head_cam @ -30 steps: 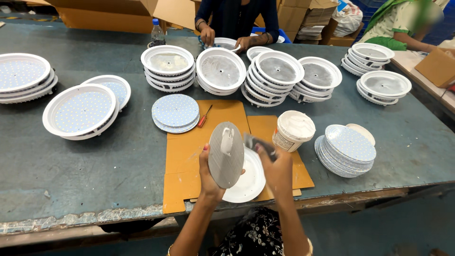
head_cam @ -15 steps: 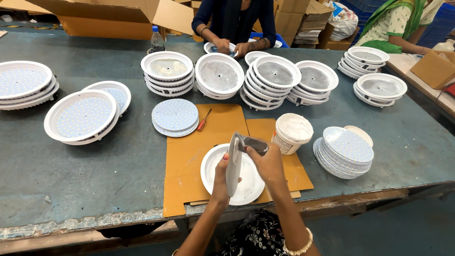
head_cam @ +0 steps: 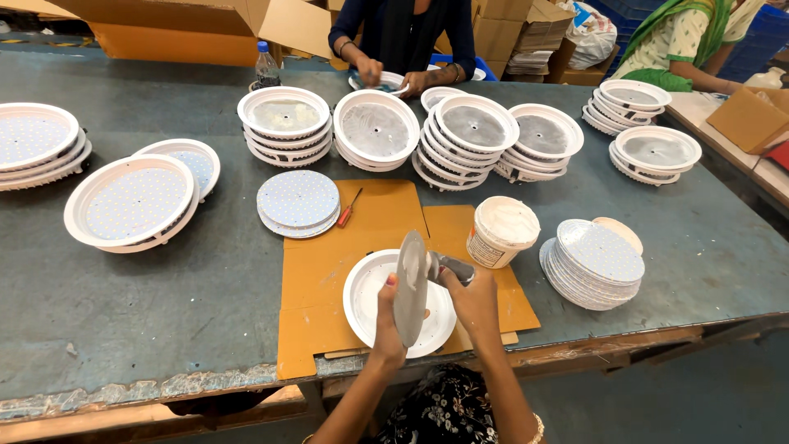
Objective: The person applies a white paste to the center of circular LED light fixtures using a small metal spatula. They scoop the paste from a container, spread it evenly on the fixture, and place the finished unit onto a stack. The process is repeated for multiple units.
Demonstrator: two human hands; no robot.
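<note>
My left hand (head_cam: 387, 329) grips a round grey metal disc (head_cam: 409, 286) by its lower edge and holds it upright, edge-on to the camera. My right hand (head_cam: 474, 298) holds a small grey tool (head_cam: 450, 266) against the disc's right face. Under both hands a white round lamp housing (head_cam: 366, 292) lies on brown cardboard sheets (head_cam: 329, 275). A white tub of paste (head_cam: 501, 232) stands just right of the hands.
Stacks of white housings (head_cam: 468, 131) fill the table's far side. A stack of LED discs (head_cam: 297, 202) and a red screwdriver (head_cam: 349, 208) lie ahead; another disc stack (head_cam: 598, 261) sits right. Finished lamps (head_cam: 131, 201) lie left. Two other people work at the far edge.
I brought the disc down from chest height to just over the housing and turned it from facing the camera to edge-on. My right hand followed with the tool.
</note>
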